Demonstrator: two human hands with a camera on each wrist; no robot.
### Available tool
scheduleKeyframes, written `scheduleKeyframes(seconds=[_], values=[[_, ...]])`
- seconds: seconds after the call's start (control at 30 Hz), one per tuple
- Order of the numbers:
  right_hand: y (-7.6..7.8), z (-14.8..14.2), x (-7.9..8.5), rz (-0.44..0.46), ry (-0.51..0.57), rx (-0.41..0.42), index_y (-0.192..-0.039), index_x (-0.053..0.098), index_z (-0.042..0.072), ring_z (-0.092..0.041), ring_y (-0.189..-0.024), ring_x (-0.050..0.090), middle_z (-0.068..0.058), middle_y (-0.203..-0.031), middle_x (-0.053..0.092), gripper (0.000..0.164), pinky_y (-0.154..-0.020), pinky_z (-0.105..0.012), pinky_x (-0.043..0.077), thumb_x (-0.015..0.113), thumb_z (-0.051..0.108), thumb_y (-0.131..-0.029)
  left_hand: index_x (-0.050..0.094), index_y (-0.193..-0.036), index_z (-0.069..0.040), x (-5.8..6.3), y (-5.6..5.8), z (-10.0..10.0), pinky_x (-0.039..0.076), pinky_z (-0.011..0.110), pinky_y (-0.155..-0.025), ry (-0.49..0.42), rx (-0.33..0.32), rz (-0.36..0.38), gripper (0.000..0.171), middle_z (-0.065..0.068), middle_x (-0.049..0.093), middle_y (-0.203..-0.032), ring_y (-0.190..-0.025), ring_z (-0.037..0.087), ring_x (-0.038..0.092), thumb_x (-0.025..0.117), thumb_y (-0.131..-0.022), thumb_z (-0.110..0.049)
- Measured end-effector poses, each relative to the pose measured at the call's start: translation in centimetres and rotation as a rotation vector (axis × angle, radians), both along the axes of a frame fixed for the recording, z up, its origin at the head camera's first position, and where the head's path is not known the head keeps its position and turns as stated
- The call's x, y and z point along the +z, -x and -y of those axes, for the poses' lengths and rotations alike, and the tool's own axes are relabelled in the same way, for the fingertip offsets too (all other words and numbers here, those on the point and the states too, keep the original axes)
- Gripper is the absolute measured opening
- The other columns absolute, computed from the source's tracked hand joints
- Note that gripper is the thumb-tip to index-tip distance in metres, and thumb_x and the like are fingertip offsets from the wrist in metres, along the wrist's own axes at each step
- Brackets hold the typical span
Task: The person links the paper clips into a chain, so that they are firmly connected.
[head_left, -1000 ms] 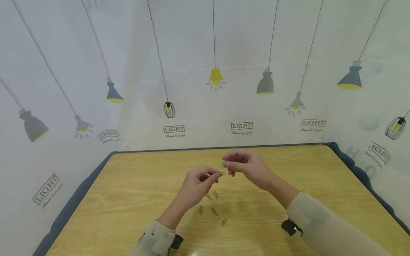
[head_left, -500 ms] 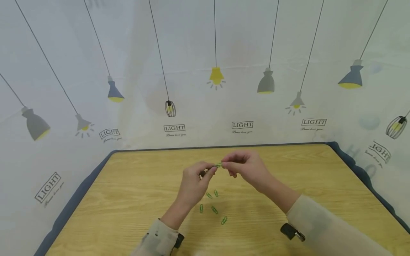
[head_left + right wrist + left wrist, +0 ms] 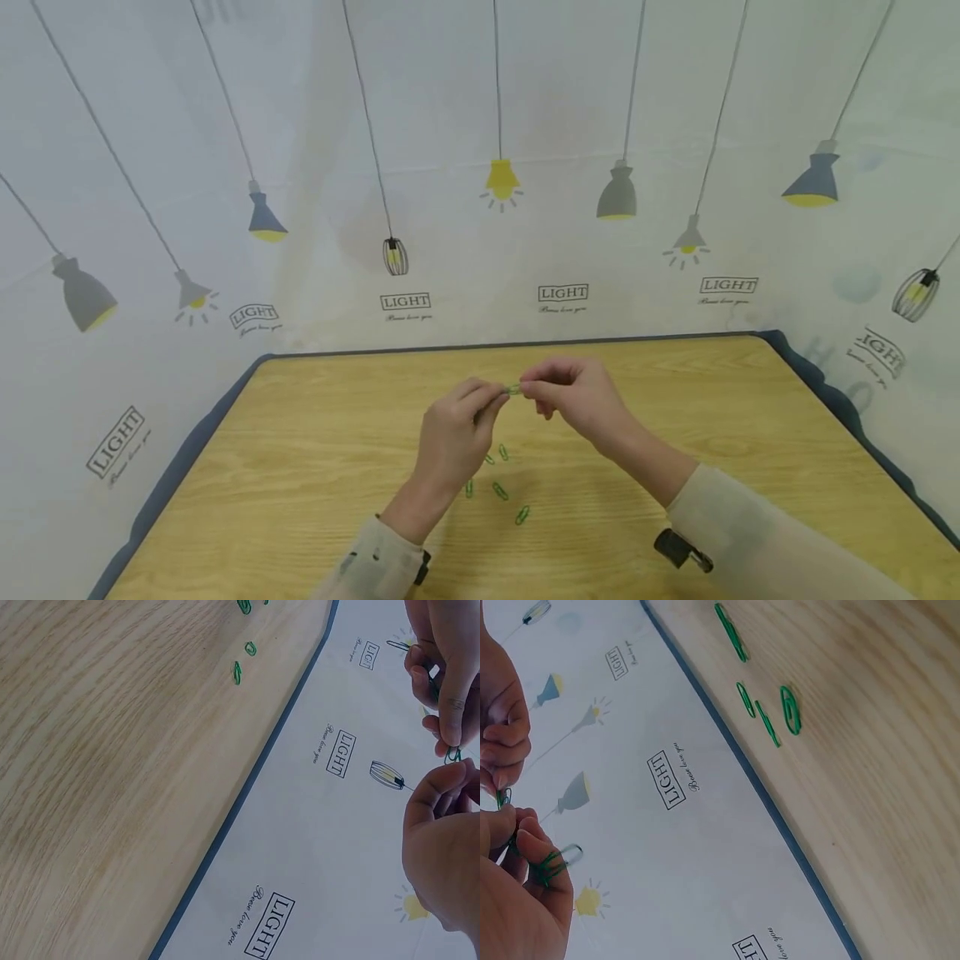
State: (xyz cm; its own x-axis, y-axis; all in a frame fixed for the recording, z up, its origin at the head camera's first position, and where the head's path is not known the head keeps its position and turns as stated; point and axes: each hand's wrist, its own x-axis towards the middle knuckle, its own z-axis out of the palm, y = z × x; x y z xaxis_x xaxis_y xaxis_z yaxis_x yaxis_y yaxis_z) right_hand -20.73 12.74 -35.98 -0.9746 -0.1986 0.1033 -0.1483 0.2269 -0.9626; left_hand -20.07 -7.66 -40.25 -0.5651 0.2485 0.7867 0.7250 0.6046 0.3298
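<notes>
Head: two hands (image 3: 455, 427) (image 3: 581, 400), five loose paperclips (image 3: 500, 492)

Head view looks forward and down over the table (image 3: 300, 433); wrist views, closer in, both catch green clips (image 3: 730, 632)!

Green paperclip (image 3: 453, 756) between both hands (image 3: 442, 847)

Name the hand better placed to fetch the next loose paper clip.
Probably the right hand: it apparently holds just the pinched paper clip between both hands, whereas the left hand, though nearer the loose paper clips, also carries at least one extra paper clip.
</notes>
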Motion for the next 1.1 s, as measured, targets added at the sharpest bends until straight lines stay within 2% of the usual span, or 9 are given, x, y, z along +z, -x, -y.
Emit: scheduleKeyframes(seconds=[0.27,0.57,0.7,0.77,0.97,1.03,1.1], values=[[0.1,-0.3,0.0,0.005,0.001,0.027,-0.105,0.078,0.0,-0.016,-0.072,0.065,-0.004,-0.083,0.07,0.017,-0.073,-0.033,0.06,0.075,0.017,-0.099,0.082,-0.099,-0.005,-0.2,0.0,0.1,0.054,0.015,-0.061,-0.038,-0.012,0.015,0.009,0.004,0.078,-0.09,-0.068,0.009,0.068,0.076,-0.099,-0.012],[0.2,-0.5,-0.3,0.04,0.001,0.028,-0.108,0.076,-0.003,-0.023,-0.08,0.07,-0.001,-0.085,0.073,0.018,-0.076,-0.033,0.062,0.073,0.014,-0.101,0.083,-0.101,-0.006,-0.5,0.1,0.4,0.049,0.015,-0.057,-0.106,-0.051,0.129,0.012,0.004,0.079,-0.089,-0.064,0.005,0.058,0.074,-0.101,-0.014],[0.1,-0.4,-0.3,0.026,-0.016,0.011,-0.109,0.076,-0.003,-0.024,-0.081,0.07,0.0,-0.083,0.073,0.019,-0.075,-0.031,0.061,0.072,0.015,-0.102,0.083,-0.102,-0.007,-0.4,-0.1,0.7,0.054,0.018,-0.06,-0.148,-0.054,0.197,0.012,0.004,0.08,-0.093,-0.068,0.006,0.063,0.074,-0.101,-0.014],[0.1,-0.3,-0.3,0.001,-0.029,0.003,-0.108,0.076,-0.002,-0.023,-0.08,0.07,-0.001,-0.083,0.073,0.018,-0.075,-0.03,0.061,0.072,0.014,-0.102,0.083,-0.105,-0.008,-0.4,-0.2,0.8,0.057,0.02,-0.062,-0.161,-0.08,0.274,0.012,0.004,0.081,-0.096,-0.071,0.008,0.067,0.073,-0.102,-0.014],[-0.3,-0.1,-0.5,-0.121,-0.059,0.012,-0.103,0.075,0.0,-0.016,-0.077,0.069,-0.006,-0.085,0.074,0.011,-0.073,-0.028,0.061,0.072,0.01,-0.102,0.076,-0.122,-0.01,-0.2,-0.4,0.9,0.061,0.023,-0.069,-0.239,-0.232,0.681,0.021,0.008,0.078,-0.104,-0.078,0.013,0.071,0.065,-0.108,-0.02],[-0.4,0.0,-0.5,-0.145,-0.058,0.016,-0.103,0.076,0.001,-0.015,-0.076,0.07,-0.007,-0.085,0.074,0.01,-0.073,-0.027,0.061,0.072,0.01,-0.102,0.074,-0.126,-0.01,-0.1,-0.5,1.0,0.062,0.025,-0.071,-0.251,-0.262,0.76,0.023,0.01,0.077,-0.105,-0.08,0.014,0.07,0.065,-0.108,-0.021],[-0.6,0.1,-0.5,-0.16,-0.054,0.022,-0.103,0.076,0.001,-0.014,-0.076,0.07,-0.007,-0.086,0.075,0.01,-0.073,-0.027,0.061,0.073,0.011,-0.102,0.073,-0.128,-0.01,0.0,-0.5,1.0,0.064,0.031,-0.074,-0.249,-0.283,0.8,0.025,0.011,0.077,-0.105,-0.081,0.015,0.07,0.065,-0.108,-0.022]])
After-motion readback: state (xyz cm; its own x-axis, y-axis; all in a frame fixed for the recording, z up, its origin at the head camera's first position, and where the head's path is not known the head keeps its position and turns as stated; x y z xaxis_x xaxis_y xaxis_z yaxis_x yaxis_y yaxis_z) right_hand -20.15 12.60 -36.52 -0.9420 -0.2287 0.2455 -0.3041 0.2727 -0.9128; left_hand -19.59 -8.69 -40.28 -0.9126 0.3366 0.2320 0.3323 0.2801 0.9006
